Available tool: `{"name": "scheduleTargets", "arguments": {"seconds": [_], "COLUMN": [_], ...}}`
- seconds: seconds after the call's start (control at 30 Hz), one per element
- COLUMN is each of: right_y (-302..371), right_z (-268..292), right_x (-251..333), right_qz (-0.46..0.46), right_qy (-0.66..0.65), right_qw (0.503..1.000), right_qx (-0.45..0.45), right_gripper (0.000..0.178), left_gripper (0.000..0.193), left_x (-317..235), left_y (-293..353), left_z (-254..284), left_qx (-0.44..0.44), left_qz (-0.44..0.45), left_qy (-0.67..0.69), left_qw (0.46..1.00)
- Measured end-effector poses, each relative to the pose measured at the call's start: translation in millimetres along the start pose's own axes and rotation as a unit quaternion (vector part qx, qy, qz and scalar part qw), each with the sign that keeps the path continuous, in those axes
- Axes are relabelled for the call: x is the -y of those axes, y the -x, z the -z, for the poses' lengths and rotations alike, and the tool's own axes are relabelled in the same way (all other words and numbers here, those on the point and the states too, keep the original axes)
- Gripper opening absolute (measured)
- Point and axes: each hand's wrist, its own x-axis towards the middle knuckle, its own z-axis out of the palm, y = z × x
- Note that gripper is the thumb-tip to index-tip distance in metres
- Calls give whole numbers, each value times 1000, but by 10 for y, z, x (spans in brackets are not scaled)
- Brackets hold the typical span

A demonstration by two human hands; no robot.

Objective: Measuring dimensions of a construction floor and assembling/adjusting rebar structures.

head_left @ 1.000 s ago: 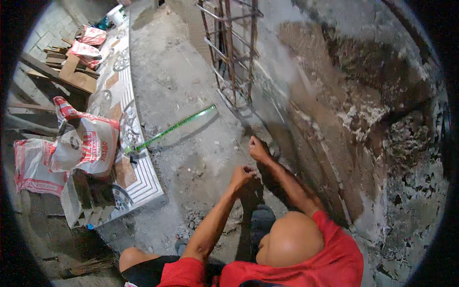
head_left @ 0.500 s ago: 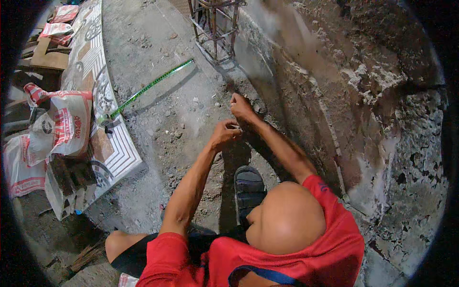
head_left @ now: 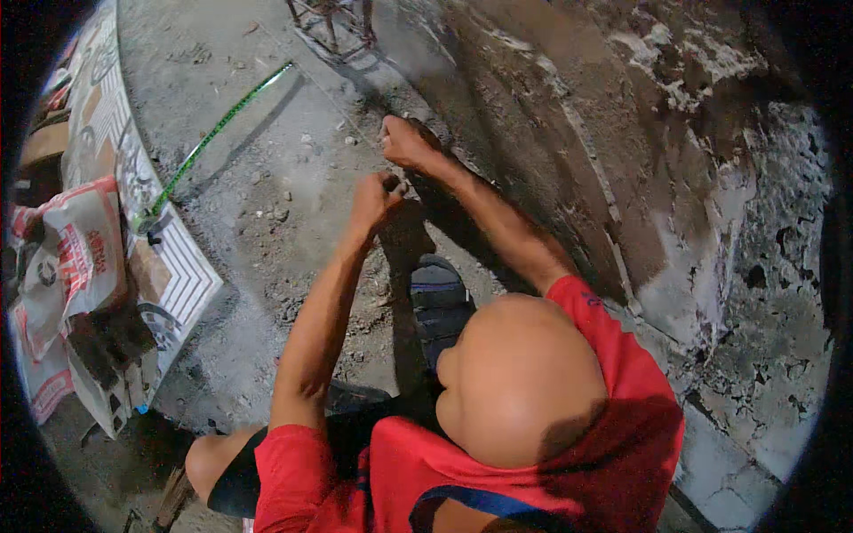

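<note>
Thin string-like line runs over the rough floor toward right hand; left hand just beside. Fingers curled in on both, can't tell if they grip it. Green tape measure stretches from the tiled slab's edge.

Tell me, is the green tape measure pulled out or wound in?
Pulled out: its green strip runs from the case, at the edge of the patterned panel, out over the grey ground.
</note>
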Motion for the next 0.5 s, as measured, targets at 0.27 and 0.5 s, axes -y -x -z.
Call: {"name": "scheduleTargets", "arguments": {"seconds": [0.27,0.5], "right_y": [1384,1421], "right_z": [-37,-426], "right_x": [-94,34], "right_qz": [-119,-213], "right_qy": [-258,-479], "right_qw": [958,851], "right_qx": [-30,-38], "right_gripper": [28,29], "left_gripper": [21,17], "left_x": [-268,-1], "left_y": [-119,-73], "left_z": [103,26], "left_qx": [125,82], "left_qz": [213,311], "left_qy": [45,237], "left_qw": [968,917]}}
